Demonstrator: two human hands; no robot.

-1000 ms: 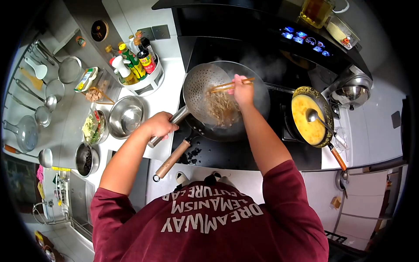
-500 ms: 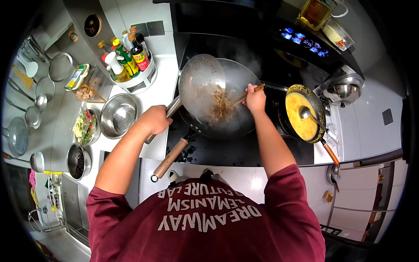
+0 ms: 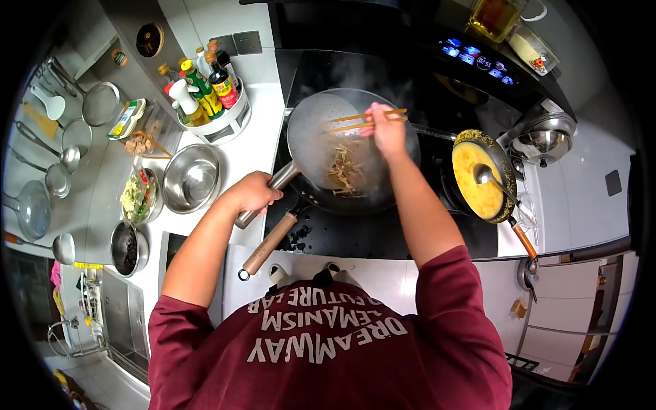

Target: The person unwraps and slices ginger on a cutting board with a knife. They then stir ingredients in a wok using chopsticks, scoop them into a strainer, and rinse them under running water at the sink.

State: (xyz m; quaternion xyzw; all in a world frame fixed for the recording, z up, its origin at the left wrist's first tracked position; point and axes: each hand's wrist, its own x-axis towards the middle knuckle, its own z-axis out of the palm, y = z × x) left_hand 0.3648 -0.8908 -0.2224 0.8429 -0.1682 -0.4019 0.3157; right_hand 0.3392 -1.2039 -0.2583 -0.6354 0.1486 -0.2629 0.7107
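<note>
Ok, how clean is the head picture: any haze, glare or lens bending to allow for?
Head view: steam hazes the round perforated metal strainer, leaving its holes faint, and softens the thin brown food strips; head view: glare spots the round shiny steel bowl; head view: strong fisheye bending, straight edges curving, black rounded corners.

Kitchen. Evidence: black cooktop [image 3: 369, 239] with a steaming wok [image 3: 372, 198] on it, plus a frying pan [image 3: 501, 158] of yellow food [image 3: 470, 181] at its right. Lit control panel [image 3: 478, 63] beyond the cooktop, far right. Left of cooktop: white counter [image 3: 254, 152] with seasoning bottles [image 3: 222, 89] and metal bowls [image 3: 191, 179]. Farther left: wall-hung strainers [image 3: 101, 104] and ladles [image 3: 63, 249]. Sink [image 3: 124, 316] at cooktop's near left.
</note>
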